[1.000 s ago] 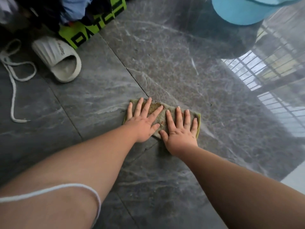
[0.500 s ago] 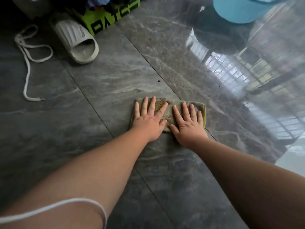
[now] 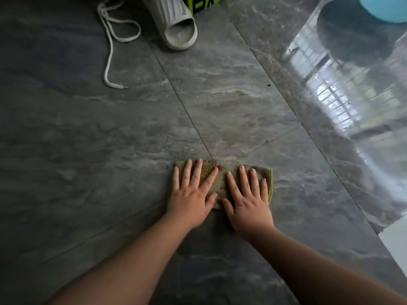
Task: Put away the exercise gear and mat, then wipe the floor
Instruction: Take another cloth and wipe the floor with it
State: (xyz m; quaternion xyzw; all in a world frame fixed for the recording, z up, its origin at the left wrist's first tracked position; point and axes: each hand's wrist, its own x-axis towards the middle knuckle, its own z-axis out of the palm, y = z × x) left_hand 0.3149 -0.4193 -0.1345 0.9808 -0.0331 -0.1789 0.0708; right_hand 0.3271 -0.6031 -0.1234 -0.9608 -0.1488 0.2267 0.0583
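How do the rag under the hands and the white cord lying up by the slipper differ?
The rag is a flat, folded, greenish-brown cloth with a yellow-green edge; the cord is thin, white and looped.
The rag is pressed down by the left hand and the right hand, fingers spread flat; nothing touches the cord.
The rag lies close to the person; the cord lies farther off, beside the slipper.
Both lie on the grey tiled floor.

The green box at the top edge shows cut-off black letters "PA", and the white slipper bears small, unreadable dark lettering.
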